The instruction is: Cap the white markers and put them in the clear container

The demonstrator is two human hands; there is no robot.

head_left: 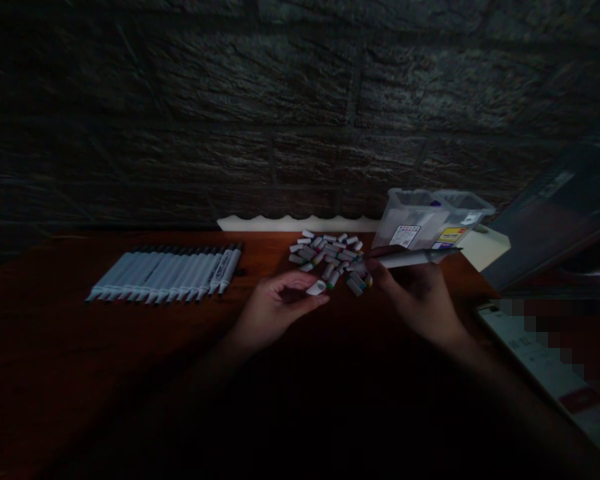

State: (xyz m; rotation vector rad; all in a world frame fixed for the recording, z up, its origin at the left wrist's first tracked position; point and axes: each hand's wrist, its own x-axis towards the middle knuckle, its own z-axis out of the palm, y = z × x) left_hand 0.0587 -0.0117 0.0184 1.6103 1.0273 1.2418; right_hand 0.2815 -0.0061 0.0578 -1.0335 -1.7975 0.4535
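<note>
Between the thumb and fingers of my left hand (275, 308) is a white marker cap (317, 287). My right hand (420, 300) grips a marker (410, 258) along its barrel, one end pointing left toward the cap and the dark end pointing right. Cap and marker are apart. Behind and between my hands lies a loose pile of marker caps (330, 250), pale with coloured ends. To the left, several uncapped markers (165, 273) lie side by side in a row on the brown wooden table (260, 250).
Two clear plastic boxes (415, 213) with labels stand at the back right. A white scalloped strip (300, 224) runs along the table's back edge, against the dark stone wall (300, 100). Beyond the right edge is a pale box-like thing (525, 347), partly blurred out.
</note>
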